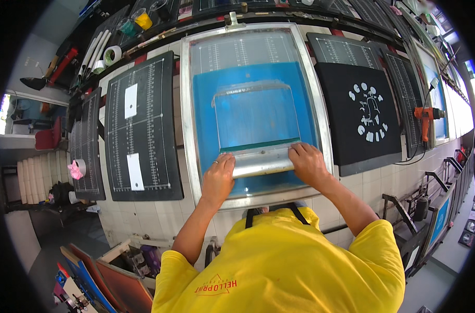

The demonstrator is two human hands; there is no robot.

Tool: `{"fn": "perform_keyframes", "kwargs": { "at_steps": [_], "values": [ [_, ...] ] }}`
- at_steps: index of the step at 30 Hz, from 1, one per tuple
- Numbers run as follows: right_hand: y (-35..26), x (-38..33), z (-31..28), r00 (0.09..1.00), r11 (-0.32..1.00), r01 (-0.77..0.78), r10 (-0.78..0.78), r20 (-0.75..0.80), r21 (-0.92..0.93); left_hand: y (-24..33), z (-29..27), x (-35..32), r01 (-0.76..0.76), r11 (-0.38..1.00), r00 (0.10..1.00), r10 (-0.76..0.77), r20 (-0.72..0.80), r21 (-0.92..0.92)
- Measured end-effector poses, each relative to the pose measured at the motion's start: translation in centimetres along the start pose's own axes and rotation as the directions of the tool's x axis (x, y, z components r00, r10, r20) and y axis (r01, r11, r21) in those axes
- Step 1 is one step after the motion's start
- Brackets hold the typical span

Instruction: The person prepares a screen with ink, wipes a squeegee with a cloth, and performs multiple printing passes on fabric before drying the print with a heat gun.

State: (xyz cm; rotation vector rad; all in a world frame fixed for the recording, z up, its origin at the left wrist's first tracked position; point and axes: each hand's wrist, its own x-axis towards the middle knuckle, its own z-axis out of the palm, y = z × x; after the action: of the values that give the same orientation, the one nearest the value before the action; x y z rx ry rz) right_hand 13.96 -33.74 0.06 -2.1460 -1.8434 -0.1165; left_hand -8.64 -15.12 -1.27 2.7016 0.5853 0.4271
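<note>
My left hand (pixel 218 178) grips the left end of a silver metal squeegee (pixel 262 160), and my right hand (pixel 307 161) has hold of its right end. The squeegee's dark green blade edge lies against the blue mesh of a screen printing frame (pixel 320 112), near the end closest to me. A pale rectangular area (pixel 257 116) on the mesh stretches away from the blade. Along its far edge runs a smeared whitish line. What lies beneath the screen is hidden.
Right of the frame, black fabric with a white print (pixel 370 109) covers a board. A gridded black board (pixel 143 130) with white cards lies left. An orange heat gun (pixel 428 117) sits far right. Cups of ink (pixel 142 19) and tape rolls (pixel 112 55) stand at the back left.
</note>
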Motion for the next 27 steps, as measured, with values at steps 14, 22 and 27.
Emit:
{"fn": "perform_keyframes", "kwargs": {
  "at_steps": [14, 22, 27],
  "values": [
    [9.4, 15.0, 2.0, 0.984, 0.987, -0.097, 0.115, 0.139, -0.13, -8.5, 0.5, 16.7, -0.052, 0.997, 0.998, 0.054, -0.033, 0.064],
    [5.6, 9.0, -1.1, 0.995, 0.997, -0.033, 0.039, 0.093, -0.069, -3.2, -3.1, 10.2, -0.021, 0.998, 0.999, 0.019, 0.037, 0.057],
    [-0.1, 0.2, -1.6, 0.998, 1.0, 0.014, -0.015, 0.057, 0.016, 0.8, -2.5, 0.2, -0.001, 1.0, 1.0, 0.002, 0.023, -0.016]
  ]
}}
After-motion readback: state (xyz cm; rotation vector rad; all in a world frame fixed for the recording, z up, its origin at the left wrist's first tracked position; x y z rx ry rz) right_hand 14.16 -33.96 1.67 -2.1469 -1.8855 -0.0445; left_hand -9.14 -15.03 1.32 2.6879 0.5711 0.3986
